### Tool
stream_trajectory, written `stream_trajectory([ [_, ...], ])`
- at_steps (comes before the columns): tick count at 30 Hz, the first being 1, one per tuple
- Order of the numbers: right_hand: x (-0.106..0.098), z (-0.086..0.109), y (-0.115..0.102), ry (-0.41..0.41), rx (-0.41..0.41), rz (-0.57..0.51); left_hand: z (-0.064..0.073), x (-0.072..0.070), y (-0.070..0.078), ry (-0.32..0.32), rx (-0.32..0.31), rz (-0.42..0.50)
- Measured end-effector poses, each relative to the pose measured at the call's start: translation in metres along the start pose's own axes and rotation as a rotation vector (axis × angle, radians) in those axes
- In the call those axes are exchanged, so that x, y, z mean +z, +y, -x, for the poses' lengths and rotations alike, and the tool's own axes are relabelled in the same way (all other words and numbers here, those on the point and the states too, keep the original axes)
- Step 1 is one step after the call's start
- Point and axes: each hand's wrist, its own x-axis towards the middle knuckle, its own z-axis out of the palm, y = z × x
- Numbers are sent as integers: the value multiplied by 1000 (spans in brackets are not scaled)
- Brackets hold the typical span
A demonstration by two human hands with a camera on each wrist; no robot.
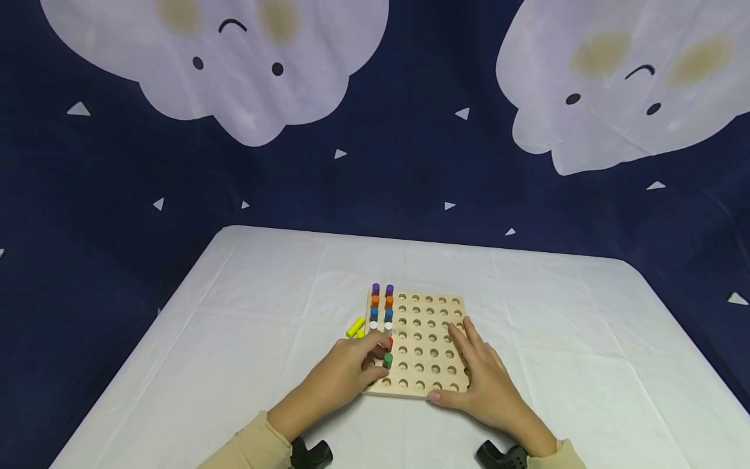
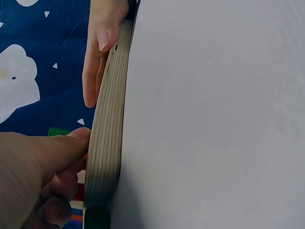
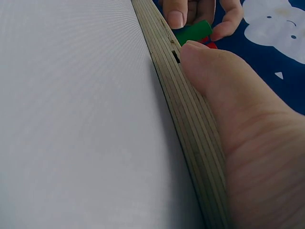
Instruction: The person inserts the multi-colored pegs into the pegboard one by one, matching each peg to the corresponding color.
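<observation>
A square wooden pegboard (image 1: 410,393) lies on the white table, with rows of round holes. Two columns of coloured pegs stand at its left side: purple (image 1: 389,290), orange (image 1: 389,302), blue (image 1: 389,315) and white. My left hand (image 1: 348,368) is over the board's front left, thumb and index finger spread apart around a standing green peg (image 1: 388,361). Its index fingertip is right at a red peg (image 1: 389,344) behind the green one. The fingers cover part of the left column. My right hand (image 1: 489,381) rests on the board's front right corner, thumb (image 3: 209,67) at the front edge, other fingers extended along the right side.
Loose yellow pegs (image 1: 355,327) lie on the table (image 1: 263,312) just left of the board, partly behind the left hand. Black wrist devices (image 1: 313,454) show below both hands. A dark blue cloth (image 1: 410,182) with clouds hangs behind the table's far edge.
</observation>
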Motion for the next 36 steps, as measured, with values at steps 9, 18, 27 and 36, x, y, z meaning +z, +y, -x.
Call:
stream_trajectory([
  [9,-1,-3,0,-14,5,-4,9,-17,-5,6,-18,11],
  [18,-2,-4,0,-16,-1,-13,20,-42,-23,68,-212,-42],
  [27,-3,-2,-1,-7,-14,-15,17,-34,-29,26,-285,-65],
  [36,-1,-3,1,-13,-10,-25,14,-25,-26,15,-334,38],
])
